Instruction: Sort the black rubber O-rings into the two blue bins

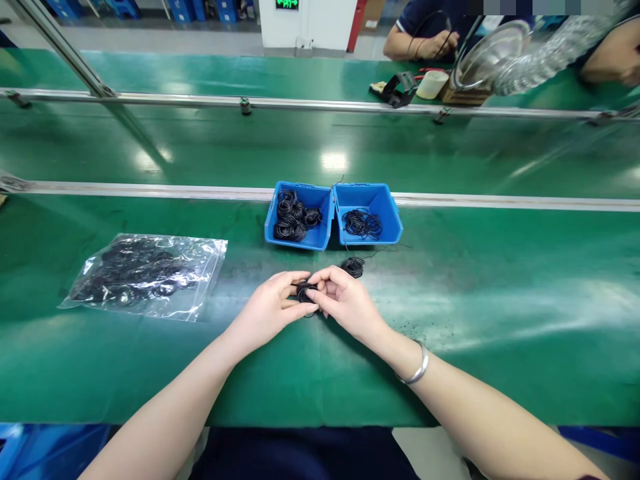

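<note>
Between both hands, low over the green table, is a small coil of black cable (306, 291). My left hand (273, 300) grips the coil's left side between thumb and fingers. On its right side my right hand (341, 299), with a silver bangle on the wrist, pinches it with thumb and fingertips. Another black coil (353, 267) lies on the table just beyond my right hand. Behind it stand two blue bins side by side: the left bin (305, 243) holds several bundled coils, and the right bin (395, 230) holds a looser heap of black cable.
A clear plastic bag (145, 277) full of black cables lies to the left. Metal rails (175, 190) run across the green table (500, 287). Beyond them, a co-worker's hand (445, 43) is near a flexible silver duct (550, 63) and a white roll (431, 85).
</note>
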`<state>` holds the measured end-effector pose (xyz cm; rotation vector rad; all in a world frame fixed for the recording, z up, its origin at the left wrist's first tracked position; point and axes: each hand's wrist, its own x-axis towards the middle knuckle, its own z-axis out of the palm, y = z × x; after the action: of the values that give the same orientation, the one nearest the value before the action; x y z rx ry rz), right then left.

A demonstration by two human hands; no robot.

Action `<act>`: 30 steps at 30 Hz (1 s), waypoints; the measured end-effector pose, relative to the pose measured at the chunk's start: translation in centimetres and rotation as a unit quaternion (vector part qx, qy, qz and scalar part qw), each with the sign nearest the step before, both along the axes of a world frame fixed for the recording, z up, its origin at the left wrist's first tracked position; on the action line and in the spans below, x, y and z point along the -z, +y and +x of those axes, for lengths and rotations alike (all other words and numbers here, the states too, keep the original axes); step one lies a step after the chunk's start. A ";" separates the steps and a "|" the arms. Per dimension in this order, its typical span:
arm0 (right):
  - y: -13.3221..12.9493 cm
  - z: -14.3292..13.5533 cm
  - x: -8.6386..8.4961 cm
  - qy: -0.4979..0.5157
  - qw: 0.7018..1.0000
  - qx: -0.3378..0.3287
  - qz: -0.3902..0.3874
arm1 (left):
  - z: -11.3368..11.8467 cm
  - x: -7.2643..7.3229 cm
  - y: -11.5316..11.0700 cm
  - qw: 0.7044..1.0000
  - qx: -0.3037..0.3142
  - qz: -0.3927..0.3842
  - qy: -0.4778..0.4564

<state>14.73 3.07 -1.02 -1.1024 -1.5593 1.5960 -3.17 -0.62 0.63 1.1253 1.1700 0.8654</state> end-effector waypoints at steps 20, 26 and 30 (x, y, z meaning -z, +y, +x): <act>-0.3 -0.2 -1.2 0.079 0.996 -0.010 -0.036 | 0.0 -0.3 0.2 0.998 -0.044 0.044 0.008; -0.4 -0.3 -1.0 0.090 0.994 -0.007 -0.065 | -0.1 -0.2 0.3 0.999 -0.045 0.004 -0.028; -0.5 -0.3 -1.1 0.099 0.993 -0.002 -0.069 | -0.2 -0.3 0.3 0.995 -0.057 -0.031 -0.077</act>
<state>14.45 2.62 0.05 -0.9782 -1.3384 1.7795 -3.39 -0.31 0.88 0.9312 1.1325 0.9795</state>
